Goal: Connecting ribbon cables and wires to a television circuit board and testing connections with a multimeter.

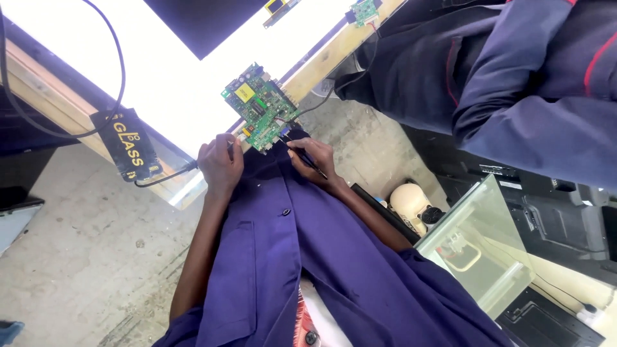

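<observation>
A green circuit board [260,106] lies at the edge of a bright white lit panel [160,64]. My left hand [220,164] is curled just below the board's lower left corner, with a thin dark probe tip showing between its fingers. My right hand [312,159] grips a slim dark pen-like tool [315,166] and rests at the board's lower right corner. Both of my forearms come up from my purple shirt [308,270].
Another person in dark blue workwear [514,77] stands at the upper right. A black tag on a cable [125,144] hangs over the wooden frame [58,96]. A small green board [364,11], a clear panel [479,247], a cream round object [408,202] and a black casing [559,212] lie nearby.
</observation>
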